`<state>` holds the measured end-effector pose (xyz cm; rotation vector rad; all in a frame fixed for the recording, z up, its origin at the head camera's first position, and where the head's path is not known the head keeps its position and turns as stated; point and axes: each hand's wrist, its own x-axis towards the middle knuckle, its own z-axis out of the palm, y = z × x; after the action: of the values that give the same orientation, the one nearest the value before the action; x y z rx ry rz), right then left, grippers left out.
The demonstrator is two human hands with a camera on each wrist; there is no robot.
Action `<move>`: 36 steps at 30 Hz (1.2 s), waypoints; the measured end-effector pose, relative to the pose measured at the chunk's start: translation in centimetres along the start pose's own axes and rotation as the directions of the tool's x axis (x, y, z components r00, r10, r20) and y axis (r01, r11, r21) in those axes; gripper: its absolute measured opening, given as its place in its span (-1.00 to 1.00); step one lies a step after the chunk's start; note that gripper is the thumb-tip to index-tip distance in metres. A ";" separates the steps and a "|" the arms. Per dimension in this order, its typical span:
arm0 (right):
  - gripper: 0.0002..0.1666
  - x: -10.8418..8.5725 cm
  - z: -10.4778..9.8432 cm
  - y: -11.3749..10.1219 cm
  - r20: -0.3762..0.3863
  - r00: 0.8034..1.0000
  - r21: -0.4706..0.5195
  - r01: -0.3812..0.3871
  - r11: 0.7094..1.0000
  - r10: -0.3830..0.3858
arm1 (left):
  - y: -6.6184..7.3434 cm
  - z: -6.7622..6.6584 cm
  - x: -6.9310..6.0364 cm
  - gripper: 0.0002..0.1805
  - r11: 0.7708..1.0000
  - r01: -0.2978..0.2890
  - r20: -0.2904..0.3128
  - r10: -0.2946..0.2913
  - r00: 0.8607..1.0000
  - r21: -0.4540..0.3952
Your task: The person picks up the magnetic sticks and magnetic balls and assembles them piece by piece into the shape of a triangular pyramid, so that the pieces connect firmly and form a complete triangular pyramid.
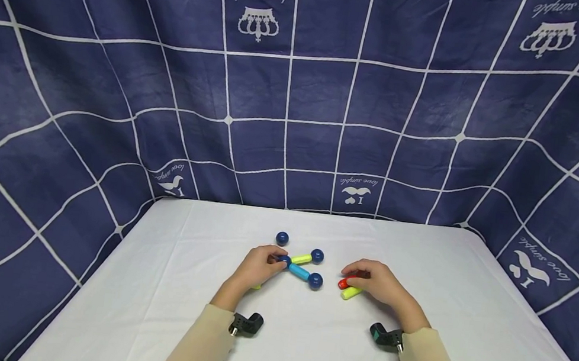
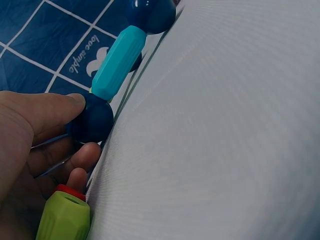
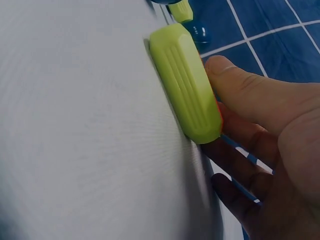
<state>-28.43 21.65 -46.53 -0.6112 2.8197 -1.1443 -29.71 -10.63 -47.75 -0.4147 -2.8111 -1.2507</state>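
My left hand [image 1: 260, 265] pinches a dark blue ball [image 2: 94, 120] between thumb and fingers. From that ball a light blue rod [image 1: 299, 271] leads to a second dark blue ball [image 1: 315, 281], and a yellow-green rod [image 1: 302, 259] leads to a third ball [image 1: 317, 256]. Under the left palm lies another yellow-green rod [image 2: 62, 217], with something red [image 2: 71, 192] behind its end. My right hand [image 1: 378, 282] holds a red rod [image 1: 344, 282] with the thumb on it, the rest of it mostly hidden. Alongside it lies a yellow-green rod [image 1: 351, 293], on the near side.
A loose dark blue ball [image 1: 282, 238] sits on the white-covered table [image 1: 313, 350], beyond the joined pieces. Dark blue cloth [image 1: 320, 95] with white lines hangs behind the table and along both sides.
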 end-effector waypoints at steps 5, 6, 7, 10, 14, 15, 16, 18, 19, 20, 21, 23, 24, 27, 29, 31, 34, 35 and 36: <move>-0.81 0.2 0.2 0.1 -0.004 1.000 -0.037 0.022 0.999 -0.022 | 0.1 -0.2 0.0 -0.71 1.000 0.001 -0.001 -0.001 1.000 -0.002; -0.82 0.2 0.2 0.1 -0.004 1.000 -0.040 0.028 0.999 -0.028 | 0.1 -0.2 0.0 -0.71 1.000 0.002 -0.002 -0.002 1.000 0.000; -0.84 0.3 0.2 0.1 -0.004 0.999 -0.044 0.036 0.998 -0.037 | 0.1 -0.2 0.0 -0.70 1.000 0.003 -0.002 -0.003 1.000 0.002; -0.87 0.3 0.3 0.1 -0.002 0.999 -0.043 0.049 0.998 -0.049 | 0.1 -0.3 0.0 -0.70 1.000 0.005 -0.001 -0.005 1.000 0.007; -0.89 0.4 0.4 0.1 -0.001 1.000 -0.032 0.022 0.999 -0.022 | 0.0 -0.3 0.0 -0.69 1.000 0.006 0.000 -0.006 1.000 0.008; -0.89 0.4 0.5 0.0 -0.001 1.000 -0.027 0.016 0.999 -0.016 | 0.0 -0.3 0.0 -0.69 1.000 0.006 0.001 -0.006 1.000 0.007; -0.90 0.4 0.5 0.1 -0.001 1.000 -0.021 0.011 1.000 -0.011 | 0.0 -0.3 -0.1 -0.69 1.000 0.006 0.001 -0.006 1.000 0.006; -0.90 0.5 0.6 0.1 -0.006 1.000 -0.010 0.001 1.000 -0.001 | 0.0 -0.3 -0.1 -0.70 1.000 0.005 0.000 -0.005 1.000 0.006; -0.91 0.5 0.6 0.1 -0.010 1.000 -0.005 -0.003 1.000 0.003 | 0.1 -0.3 -0.1 -0.70 1.000 0.004 0.000 -0.004 1.000 0.004; -0.91 0.5 0.6 0.0 -0.012 1.000 -0.002 -0.007 1.000 0.007 | 0.1 -0.3 -0.1 -0.70 1.000 0.002 0.000 -0.002 1.000 0.002; -0.92 0.4 0.6 0.0 -0.013 1.000 0.001 -0.014 1.000 0.014 | 0.1 -0.3 -0.1 -0.70 1.000 0.002 -0.001 -0.002 1.000 0.000; -0.92 0.5 0.6 0.0 -0.020 0.999 0.003 -0.041 0.999 0.041 | 0.0 -0.2 -0.1 -0.71 1.000 0.000 -0.002 0.000 1.000 0.000; -0.93 0.5 0.7 -0.1 -0.023 0.998 0.005 -0.051 0.999 0.051 | 0.0 -0.2 -0.1 -0.71 1.000 -0.001 -0.002 0.001 1.000 0.001; -0.93 0.6 0.7 -0.1 -0.040 0.997 0.011 -0.073 0.997 0.073 | 0.0 -0.1 -0.1 -0.71 1.000 0.001 -0.004 -0.001 1.000 0.004; -0.92 0.6 0.8 -0.2 -0.060 0.995 0.016 -0.080 0.997 0.081 | 0.0 -0.1 -0.1 -0.71 1.000 -0.002 -0.003 0.002 1.000 0.007; -0.90 0.6 0.8 -0.2 -0.081 0.993 0.016 -0.080 0.997 0.081 | 0.1 0.0 -0.2 -0.71 1.000 -0.002 -0.001 0.002 1.000 0.005; -0.88 0.5 0.9 -0.3 -0.104 0.991 0.023 -0.078 0.997 0.080 | 0.1 -0.1 -0.2 -0.71 1.000 -0.006 0.000 0.006 1.000 0.001; -0.87 0.5 0.9 -0.3 -0.109 0.991 0.024 -0.075 0.997 0.077 | 0.1 0.0 -0.2 -0.71 1.000 -0.006 0.000 0.006 1.000 0.002; -0.86 0.5 0.9 -0.3 -0.115 0.991 0.026 -0.070 0.997 0.072 | 0.2 -0.1 -0.2 -0.71 1.000 -0.003 0.000 0.003 1.000 0.001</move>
<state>-28.65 20.65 -46.90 -0.4529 2.8941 -1.2352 -29.45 -10.63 -47.64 -0.4188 -2.8095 -1.2480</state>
